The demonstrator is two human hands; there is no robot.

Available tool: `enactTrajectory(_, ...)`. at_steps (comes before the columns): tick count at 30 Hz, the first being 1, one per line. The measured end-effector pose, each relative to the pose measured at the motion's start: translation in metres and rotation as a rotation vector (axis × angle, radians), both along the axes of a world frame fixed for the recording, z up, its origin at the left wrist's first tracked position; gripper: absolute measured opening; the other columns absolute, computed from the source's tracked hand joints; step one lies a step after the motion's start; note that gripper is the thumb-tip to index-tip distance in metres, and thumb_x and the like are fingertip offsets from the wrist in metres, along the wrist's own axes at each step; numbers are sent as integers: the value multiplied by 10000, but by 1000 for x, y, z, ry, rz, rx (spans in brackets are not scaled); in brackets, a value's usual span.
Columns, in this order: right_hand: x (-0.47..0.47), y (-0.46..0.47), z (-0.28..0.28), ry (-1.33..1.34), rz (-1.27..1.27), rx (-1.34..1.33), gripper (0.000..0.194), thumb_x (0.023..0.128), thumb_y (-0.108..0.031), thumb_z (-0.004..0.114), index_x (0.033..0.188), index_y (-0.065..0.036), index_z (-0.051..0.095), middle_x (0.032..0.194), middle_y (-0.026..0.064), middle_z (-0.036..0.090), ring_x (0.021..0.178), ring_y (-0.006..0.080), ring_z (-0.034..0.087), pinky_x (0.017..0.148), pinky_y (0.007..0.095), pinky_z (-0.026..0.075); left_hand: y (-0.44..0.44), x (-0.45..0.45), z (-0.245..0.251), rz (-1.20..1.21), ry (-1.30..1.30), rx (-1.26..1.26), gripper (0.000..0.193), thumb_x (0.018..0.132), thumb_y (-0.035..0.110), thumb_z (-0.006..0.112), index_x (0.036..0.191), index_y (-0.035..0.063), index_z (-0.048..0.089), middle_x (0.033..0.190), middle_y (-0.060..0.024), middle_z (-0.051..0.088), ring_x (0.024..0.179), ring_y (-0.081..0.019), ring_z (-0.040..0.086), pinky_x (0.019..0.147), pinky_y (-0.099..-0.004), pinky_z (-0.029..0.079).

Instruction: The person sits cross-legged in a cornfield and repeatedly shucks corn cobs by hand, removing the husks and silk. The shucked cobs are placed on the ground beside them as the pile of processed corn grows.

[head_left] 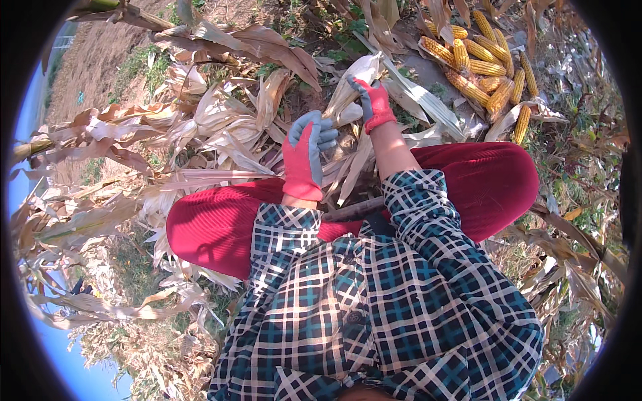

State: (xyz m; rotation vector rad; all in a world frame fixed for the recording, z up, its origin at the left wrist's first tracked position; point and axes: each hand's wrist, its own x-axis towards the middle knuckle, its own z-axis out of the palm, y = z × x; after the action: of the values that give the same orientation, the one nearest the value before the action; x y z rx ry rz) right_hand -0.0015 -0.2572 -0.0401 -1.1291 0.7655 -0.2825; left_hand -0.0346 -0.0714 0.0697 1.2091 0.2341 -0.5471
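An ear of corn in its dry, pale husk (pixel 346 92) points away from me, above a heap of dry husks. My right hand (pixel 375 103), in a red and grey work glove, grips the upper part of this ear from its right side. Close to the husk's lower end is my left hand (pixel 306 153), gloved the same way. Its fingers are loosely bent and apart, and nothing shows between them; whether the fingertips touch the husk is hard to tell.
Several husked yellow corn cobs (pixel 484 70) lie piled at the upper right, with one cob (pixel 522 124) nearer my knee. Loose dry husks (pixel 220 120) cover the ground at left. Dry corn stalks (pixel 150 22) cross the upper left. My bent knees (pixel 481 185) flank the work.
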Motion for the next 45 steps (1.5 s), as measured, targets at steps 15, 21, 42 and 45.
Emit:
enactTrajectory(15, -59, 53, 141, -359, 771, -594, 610, 805, -165, 724, 1355, -57, 484, 1268, 149, 589, 1157, 340, 583, 995, 388, 454, 41, 25, -5, 105, -128, -380, 464, 939, 379, 576, 1210, 3, 548, 1089, -140, 632, 985, -256, 625, 909, -394, 498)
enactTrajectory(21, -85, 63, 142, -44, 450, 33, 728, 840, -305, 752, 1412, -24, 398, 1227, 134, 598, 1133, 219, 582, 985, 332, 447, 26, 11, 7, 146, -108, -317, 443, 976, 352, 545, 1213, -22, 528, 1070, -148, 637, 963, -257, 632, 887, -377, 508)
enactTrajectory(42, -96, 54, 172, -158, 785, -1126, 843, 602, -329, 840, 1335, -58, 524, 1088, 176, 648, 1004, 306, 648, 848, 375, 525, 66, 7, 18, 24, -847, 630, 52, 806, 24, 607, 778, -13, 630, 736, -41, 628, 635, -128, 571, 595, -261, 453)
enactTrajectory(45, -97, 58, 162, -208, 796, -672, 733, 675, -293, 811, 1305, -34, 538, 1073, 163, 661, 968, 230, 652, 816, 344, 521, 67, 6, 17, 203, -290, 29, 130, 849, 15, 576, 733, -14, 627, 669, -69, 603, 576, -159, 566, 542, -287, 465)
